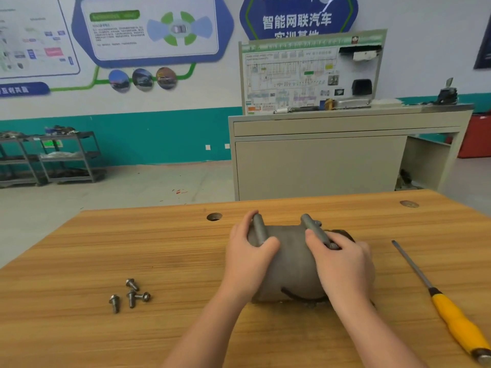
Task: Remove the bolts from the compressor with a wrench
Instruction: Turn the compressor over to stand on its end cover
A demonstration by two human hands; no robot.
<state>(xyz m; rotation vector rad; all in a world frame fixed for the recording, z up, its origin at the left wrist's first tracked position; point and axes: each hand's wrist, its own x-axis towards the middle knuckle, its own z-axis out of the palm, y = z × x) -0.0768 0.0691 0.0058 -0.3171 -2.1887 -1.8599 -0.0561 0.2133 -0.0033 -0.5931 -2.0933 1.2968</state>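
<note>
Compressor (292, 264) lies on its side mid-table (186, 248), long axis running away from the person, two mounting lugs up top. Left hand (248, 258) grips the left lug, right hand (342, 261) grips the right lug. Four loose bolts (130, 294) lie clustered left, well apart. Yellow-handled screwdriver (441, 301) lies right, near the table's right edge, tip pointing away. Open wood all round.

Wood-grain counter (164, 243) in foreground. Beyond it: grey concrete floor (138, 187), beige cabinet (318, 160) carrying an upright wiring-diagram board (310, 73). Behind cabinet: white wall with teal lower band (148, 136), blue posters (151, 30). Left of cabinet, against the wall: grey shelf carts (66, 155).
</note>
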